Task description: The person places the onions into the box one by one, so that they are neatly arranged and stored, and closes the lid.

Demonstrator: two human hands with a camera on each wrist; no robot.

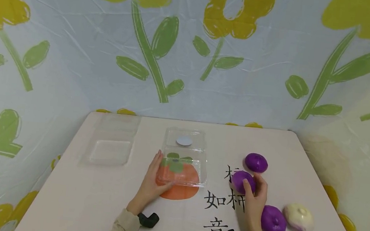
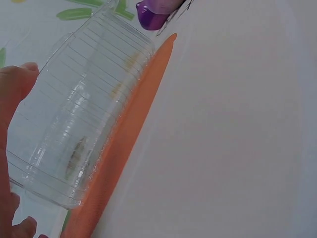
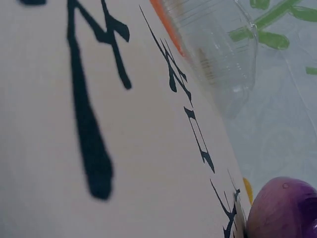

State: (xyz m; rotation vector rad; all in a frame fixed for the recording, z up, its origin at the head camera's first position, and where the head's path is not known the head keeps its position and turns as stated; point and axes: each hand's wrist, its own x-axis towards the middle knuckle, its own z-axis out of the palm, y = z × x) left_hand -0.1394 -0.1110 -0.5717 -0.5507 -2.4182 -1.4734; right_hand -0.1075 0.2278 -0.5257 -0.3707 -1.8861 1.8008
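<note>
My left hand point(image 1: 152, 181) rests against the left side and near edge of a clear plastic clamshell box point(image 1: 204, 169), fingers extended and thumb spread. The box stands with its lid folded back and a white oval label point(image 1: 184, 140) on the lid. In the left wrist view the thumb lies at the rim of the box point(image 2: 74, 114). With thumb and fingers, my right hand point(image 1: 257, 197) pinches a purple onion point(image 1: 240, 181), also partly visible in the right wrist view. Just behind it lies another purple onion point(image 1: 256, 162).
Right of my right wrist lie a third purple onion point(image 1: 273, 221) and a whitish onion point(image 1: 298, 217), side by side. A second clear clamshell box point(image 1: 109, 153) sits with its lid back at the left. The table mat point(image 1: 73, 201) carries a printed orange fruit and black characters.
</note>
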